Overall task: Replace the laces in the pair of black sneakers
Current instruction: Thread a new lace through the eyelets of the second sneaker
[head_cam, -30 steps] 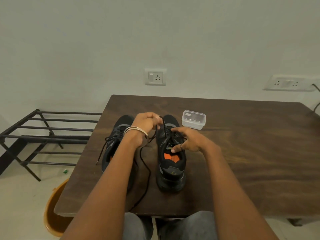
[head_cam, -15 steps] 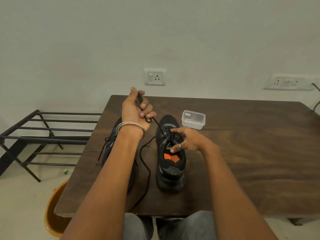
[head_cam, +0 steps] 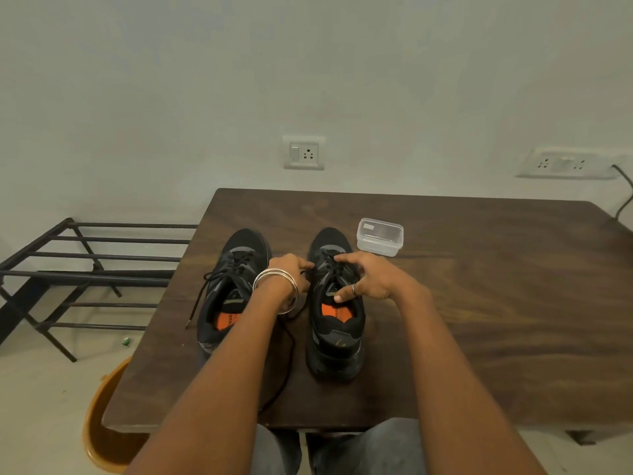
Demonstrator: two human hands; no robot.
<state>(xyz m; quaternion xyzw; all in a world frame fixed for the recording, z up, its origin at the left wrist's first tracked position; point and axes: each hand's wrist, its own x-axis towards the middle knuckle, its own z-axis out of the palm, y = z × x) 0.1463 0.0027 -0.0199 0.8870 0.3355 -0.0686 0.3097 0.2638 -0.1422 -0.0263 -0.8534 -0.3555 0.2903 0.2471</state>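
Head view: left hand (head_cam: 291, 270) pinches the lace (head_cam: 286, 365) at the centre sneaker (head_cam: 337, 323), right hand (head_cam: 368, 279) steadying it open-fingered, lacing seemingly unfinished.

The single head-worn wide-angle camera looks forward and steeply down from above the seated person's lap, close over both forearms, facing across the table (head_cam: 479, 303) toward the wall (head_cam: 308, 63), with the floor at the left edge and knees at the bottom.
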